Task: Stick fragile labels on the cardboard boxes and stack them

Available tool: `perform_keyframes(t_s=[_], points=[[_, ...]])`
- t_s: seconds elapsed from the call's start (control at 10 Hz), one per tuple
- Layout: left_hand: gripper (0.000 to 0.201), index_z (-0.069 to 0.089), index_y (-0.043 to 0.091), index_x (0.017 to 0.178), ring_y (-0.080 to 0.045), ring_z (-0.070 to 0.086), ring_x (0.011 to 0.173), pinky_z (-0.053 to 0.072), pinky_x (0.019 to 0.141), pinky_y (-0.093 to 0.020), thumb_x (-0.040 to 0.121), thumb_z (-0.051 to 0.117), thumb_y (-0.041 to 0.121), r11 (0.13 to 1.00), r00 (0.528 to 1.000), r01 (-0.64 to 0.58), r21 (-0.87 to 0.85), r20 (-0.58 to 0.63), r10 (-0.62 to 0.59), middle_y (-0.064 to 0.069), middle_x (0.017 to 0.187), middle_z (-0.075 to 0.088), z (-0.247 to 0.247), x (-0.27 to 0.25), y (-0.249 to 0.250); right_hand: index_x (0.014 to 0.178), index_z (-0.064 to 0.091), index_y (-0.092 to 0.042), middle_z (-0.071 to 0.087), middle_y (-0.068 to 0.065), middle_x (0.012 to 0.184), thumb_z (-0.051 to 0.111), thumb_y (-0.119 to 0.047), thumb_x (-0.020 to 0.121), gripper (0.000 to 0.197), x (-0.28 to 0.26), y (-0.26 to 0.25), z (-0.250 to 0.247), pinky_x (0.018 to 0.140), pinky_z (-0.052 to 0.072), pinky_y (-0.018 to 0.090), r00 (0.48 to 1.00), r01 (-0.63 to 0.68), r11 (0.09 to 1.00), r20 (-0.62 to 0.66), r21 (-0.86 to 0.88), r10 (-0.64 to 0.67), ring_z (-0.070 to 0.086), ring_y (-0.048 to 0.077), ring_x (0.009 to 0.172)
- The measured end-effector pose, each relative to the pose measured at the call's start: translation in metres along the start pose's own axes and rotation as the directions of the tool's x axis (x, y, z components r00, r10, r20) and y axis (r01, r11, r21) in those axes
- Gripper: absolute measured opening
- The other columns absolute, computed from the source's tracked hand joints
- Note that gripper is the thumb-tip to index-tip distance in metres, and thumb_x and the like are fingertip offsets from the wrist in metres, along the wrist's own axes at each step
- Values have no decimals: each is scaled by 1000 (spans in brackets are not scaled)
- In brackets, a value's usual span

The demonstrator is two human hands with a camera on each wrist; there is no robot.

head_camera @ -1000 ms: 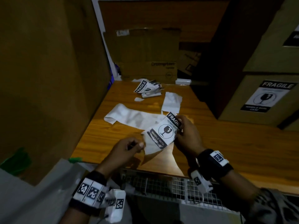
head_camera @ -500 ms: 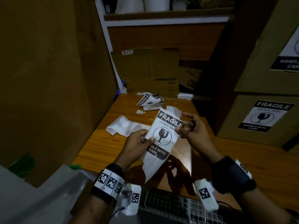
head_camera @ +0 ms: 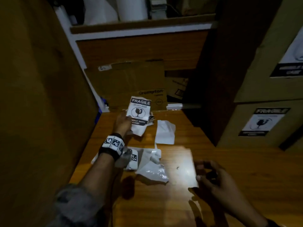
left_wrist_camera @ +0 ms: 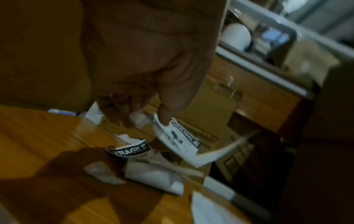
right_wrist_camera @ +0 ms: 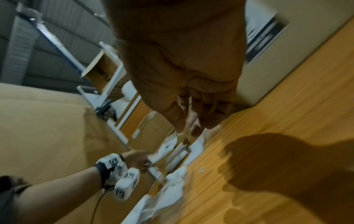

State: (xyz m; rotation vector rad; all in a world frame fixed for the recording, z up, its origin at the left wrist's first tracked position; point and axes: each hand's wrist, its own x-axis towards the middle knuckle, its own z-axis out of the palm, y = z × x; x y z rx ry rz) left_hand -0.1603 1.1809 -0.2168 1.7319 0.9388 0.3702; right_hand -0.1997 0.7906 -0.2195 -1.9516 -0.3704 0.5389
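Note:
My left hand (head_camera: 128,122) pinches a white FRAGILE label (head_camera: 140,112) by its lower left edge and holds it upright above the far end of the wooden table (head_camera: 237,177). The left wrist view shows thumb and fingers (left_wrist_camera: 164,119) nipping that label (left_wrist_camera: 182,145), which curls below them. My right hand (head_camera: 201,171) hovers low at the near right with loose fingers, holding nothing; its fingers (right_wrist_camera: 191,127) lie straight. Two stacked cardboard boxes at the right carry labels, the lower box (head_camera: 262,122) and the upper box (head_camera: 290,63).
A tall cardboard box (head_camera: 41,95) walls off the left. Flattened Crompton cardboard (head_camera: 131,82) leans at the back under a shelf. More FRAGILE labels (left_wrist_camera: 130,149) lie at the table's far end. White backing sheets (head_camera: 164,133) and crumpled paper (head_camera: 152,167) litter the middle.
My right hand has let go of the label and dropped back to the near right. The left hand alone has carried the label forward toward the far end. The head view has tilted up.

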Motion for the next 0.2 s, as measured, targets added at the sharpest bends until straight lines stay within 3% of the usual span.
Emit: perform_keyframes(t_s=[0.1, 0.2], points=[[41, 51, -1, 139, -41, 58, 121, 53, 95, -49, 104, 55, 20, 974, 998, 11, 225, -57, 2, -23, 139, 57, 16, 12, 1, 111, 65, -39, 76, -13, 93, 72, -12, 95, 33, -12, 14, -17, 66, 54, 21, 1000, -24, 1000, -11, -20, 24, 72, 5, 85], [48, 49, 12, 141, -35, 55, 126, 49, 102, -50, 99, 61, 32, 879, 909, -299, 373, -169, 381, -15, 144, 52, 53, -12, 20, 106, 67, -34, 74, -14, 98, 70, -12, 97, 23, -15, 29, -55, 72, 57, 21, 985, -3, 998, -171, -63, -8, 70, 1, 93]])
